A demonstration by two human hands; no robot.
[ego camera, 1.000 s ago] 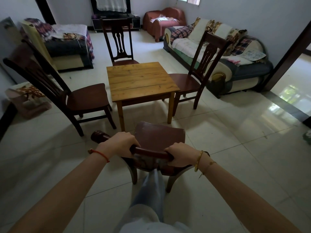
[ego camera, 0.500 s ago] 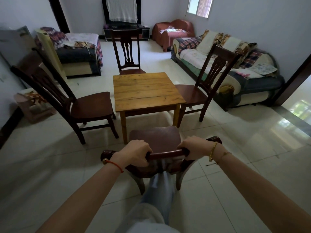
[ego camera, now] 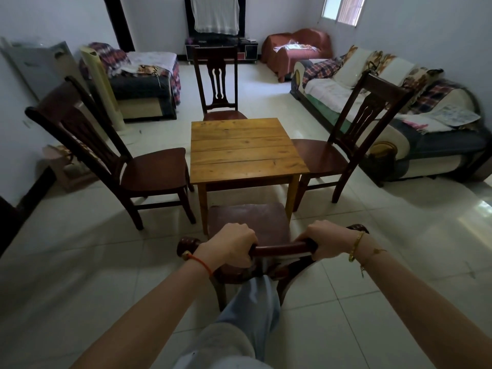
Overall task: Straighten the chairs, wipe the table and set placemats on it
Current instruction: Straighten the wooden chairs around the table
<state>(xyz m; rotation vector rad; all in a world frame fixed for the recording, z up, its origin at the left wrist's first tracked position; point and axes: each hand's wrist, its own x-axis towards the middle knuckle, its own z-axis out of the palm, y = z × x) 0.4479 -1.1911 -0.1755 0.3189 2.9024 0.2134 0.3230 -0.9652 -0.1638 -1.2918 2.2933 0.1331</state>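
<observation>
Both hands are on the near chair [ego camera: 247, 222] right now. The left hand [ego camera: 231, 245] is wrapped over the top rail toward its left end, fingers curled round the dark wood. The right hand [ego camera: 326, 239] is clamped on the same rail toward the right end. There's a red cord [ego camera: 201, 262] on the left wrist and a gold bracelet [ego camera: 355, 246] on the right.

The near chair stands on the tiled floor [ego camera: 372, 235] at the near side of the counter [ego camera: 245, 147], seat pointing in. The seat's front edge is right at the counter's 2 near legs. A leg in pale jeans [ego camera: 253, 302] shows just behind the chair back, between the 2 forearms.

The counter is small and square, with a top of light wooden planks, and 3 more dark chairs ring it. The left chair [ego camera: 151, 169] is turned slightly off square, its seat just beside the counter's left edge. The far chair [ego camera: 217, 83] faces straight in, with its seat partly hidden behind the far edge. The right chair [ego camera: 319, 155] has its seat running in under the counter's right edge.

Around the room, a long sofa [ego camera: 426, 129] draped in patterned throws lines the right wall. A red armchair [ego camera: 295, 51] fills the far corner, and a plaid-covered couch [ego camera: 143, 83] sits at the left.
</observation>
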